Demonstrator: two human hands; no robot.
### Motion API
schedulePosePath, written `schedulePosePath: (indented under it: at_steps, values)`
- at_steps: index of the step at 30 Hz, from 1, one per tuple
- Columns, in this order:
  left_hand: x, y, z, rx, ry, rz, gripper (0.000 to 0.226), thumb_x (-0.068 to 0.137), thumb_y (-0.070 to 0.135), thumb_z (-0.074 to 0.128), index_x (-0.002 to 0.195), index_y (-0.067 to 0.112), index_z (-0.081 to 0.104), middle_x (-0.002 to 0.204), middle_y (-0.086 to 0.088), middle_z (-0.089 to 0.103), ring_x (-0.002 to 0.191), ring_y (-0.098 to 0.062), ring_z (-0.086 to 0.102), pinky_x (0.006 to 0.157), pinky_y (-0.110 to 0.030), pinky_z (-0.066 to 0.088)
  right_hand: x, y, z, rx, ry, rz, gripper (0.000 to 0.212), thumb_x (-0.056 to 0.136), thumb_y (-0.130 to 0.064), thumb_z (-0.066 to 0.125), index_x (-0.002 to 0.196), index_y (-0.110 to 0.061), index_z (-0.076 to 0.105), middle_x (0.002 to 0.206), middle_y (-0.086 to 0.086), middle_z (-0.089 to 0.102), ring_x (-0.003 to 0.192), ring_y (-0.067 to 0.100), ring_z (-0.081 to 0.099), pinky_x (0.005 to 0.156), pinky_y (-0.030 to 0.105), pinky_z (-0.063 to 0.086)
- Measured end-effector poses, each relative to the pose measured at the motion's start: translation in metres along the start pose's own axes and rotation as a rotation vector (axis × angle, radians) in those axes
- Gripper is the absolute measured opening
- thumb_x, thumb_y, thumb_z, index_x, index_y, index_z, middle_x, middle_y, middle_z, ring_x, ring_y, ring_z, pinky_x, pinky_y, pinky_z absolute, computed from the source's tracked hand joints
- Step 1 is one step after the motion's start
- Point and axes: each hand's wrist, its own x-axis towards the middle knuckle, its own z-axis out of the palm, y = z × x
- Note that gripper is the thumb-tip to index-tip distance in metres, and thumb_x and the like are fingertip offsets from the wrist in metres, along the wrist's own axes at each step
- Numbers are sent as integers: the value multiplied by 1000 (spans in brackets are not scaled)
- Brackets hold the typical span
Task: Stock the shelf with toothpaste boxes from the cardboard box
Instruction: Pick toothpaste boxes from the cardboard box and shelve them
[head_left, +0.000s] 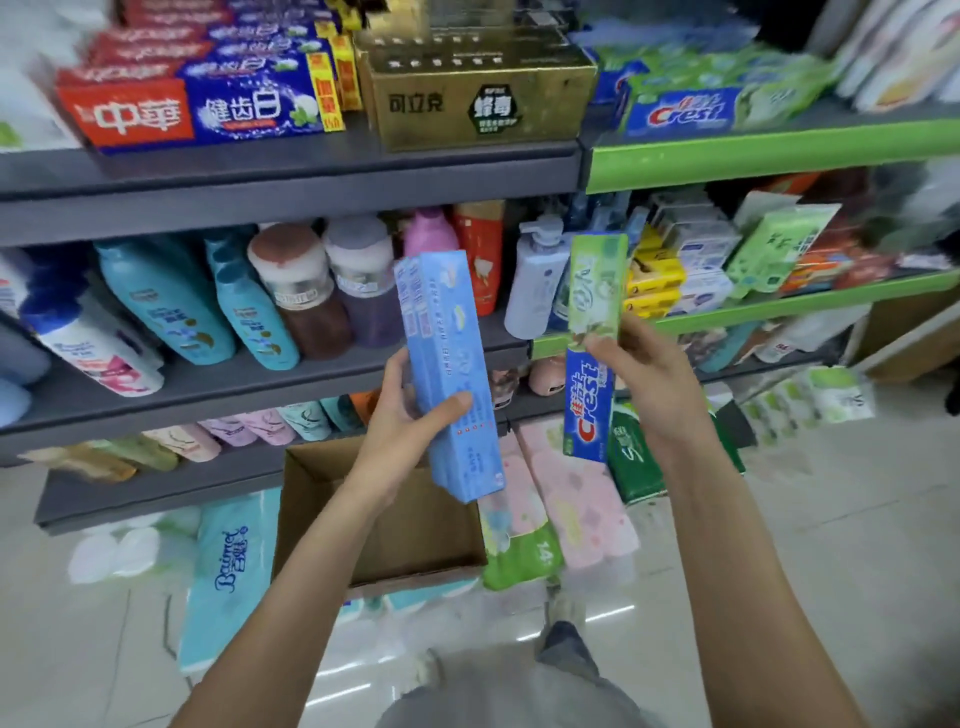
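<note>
Top shelf (291, 171), 12 o'clock: boxes marked 中華 (197, 111), Crest (691, 111). Cardboard box (415, 525) on floor, centre. Left hand (410, 421) grips pale blue toothpaste boxes (447, 364), tilted upright. Right hand (649, 384) pinches green-blue Crest box (592, 343), upright, 1 o'clock of left.

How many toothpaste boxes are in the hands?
3 at least: left hand grips two light blue boxes stacked together; right hand holds one Crest box. More could hide behind.

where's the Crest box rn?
Head view, right of centre: the green-and-blue Crest box is held upright in the right hand, in front of the middle shelf, beside the light-blue boxes in the left hand.
</note>
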Motion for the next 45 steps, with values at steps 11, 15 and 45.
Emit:
schedulePosePath:
  at_steps: [11, 15, 45]
  values:
    - [17, 62, 103, 96, 124, 194, 70, 57, 44, 76, 117, 44, 40, 106, 10, 69, 96, -4, 66, 70, -16, 52, 87, -110, -134, 25, -181, -306, 67, 84, 3, 63, 133, -20, 25, 123, 4, 59, 83, 2, 68, 59, 23, 56]
    - [23, 89, 130, 97, 188, 269, 60, 75, 24, 77, 115, 47, 39, 109, 9, 65, 89, 2, 65, 66, -13, 51, 132, -144, -153, 322, -194, -368, 47, 91, -3, 54, 121, -29, 29, 109, 4, 61, 77, 11, 68, 64, 38, 59]
    - [103, 141, 225, -330, 85, 138, 65, 65, 32, 63, 125, 11, 52, 111, -16, 66, 84, -21, 70, 70, -34, 58, 242, -152, -141, -724, -63, -888, 31, 91, -34, 56, 118, -20, 61, 127, 1, 57, 118, 24, 49, 96, 35, 38]
